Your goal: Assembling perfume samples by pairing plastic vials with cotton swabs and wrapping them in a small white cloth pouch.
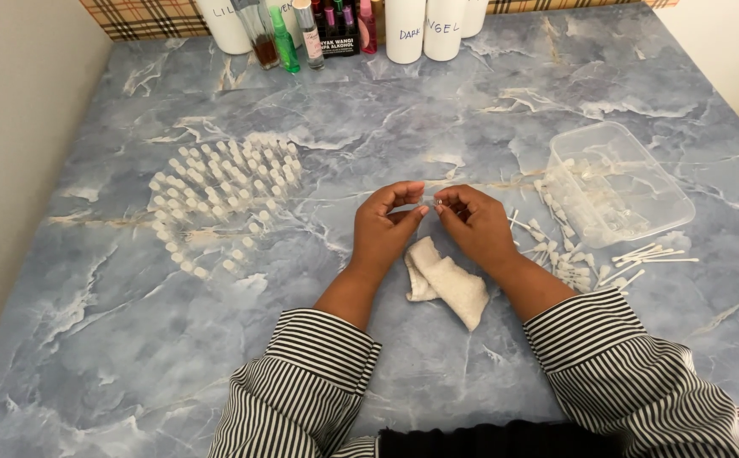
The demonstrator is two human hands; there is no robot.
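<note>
**Small clear vial held between both hands**

Your left hand (384, 227) and right hand (475, 225) pinch one small clear vial (431, 200) between their fingertips, its long axis running left-right above the white cloth (447, 283). One clear plastic tray (619, 182) lies right; upright vials (225, 191), too many to count, stand left.

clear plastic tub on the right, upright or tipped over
Tipped: the clear plastic tub lies on its side, mouth toward the small clear vials spilled across the marble tabletop.
</note>
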